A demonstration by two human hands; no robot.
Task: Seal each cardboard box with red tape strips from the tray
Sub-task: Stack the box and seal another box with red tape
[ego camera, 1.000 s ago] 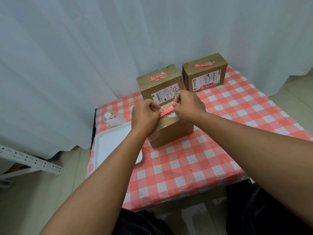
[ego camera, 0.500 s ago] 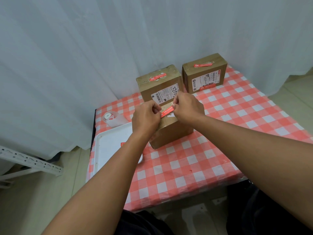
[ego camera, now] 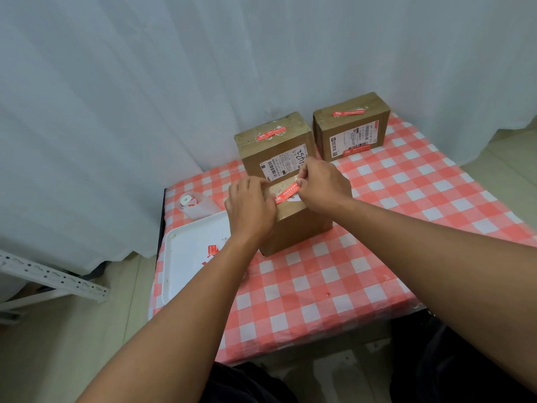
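**Kid:** What is closest to you?

**Me:** My two arms reach out over the table (ego camera: pixel 334 286) with its red and white checked cloth. On the near left sits the white tray (ego camera: pixel 186 245), with a few red tape strips (ego camera: pixel 213 250) lying in it.

**Kid:** What are your hands doing?

**Me:** Both are on top of the near box (ego camera: pixel 296 228), a brown cardboard one just right of the tray. My left hand (ego camera: pixel 250 212) lies over the left part of its top. Its fingers curl down at the left end of the red strip (ego camera: pixel 287 192), but I cannot tell if they pinch it or just press. My right hand (ego camera: pixel 322 184) pinches the right end of that strip with its fingertips. The strip lies slanted across the top.

**Kid:** And farther back?

**Me:** A small white roll (ego camera: pixel 186 200) is on the far left. Behind my hands stands the middle box (ego camera: pixel 276 146), with a red strip on top. The far right box (ego camera: pixel 353 123) has one too. A white curtain (ego camera: pixel 203 68) hangs behind everything.
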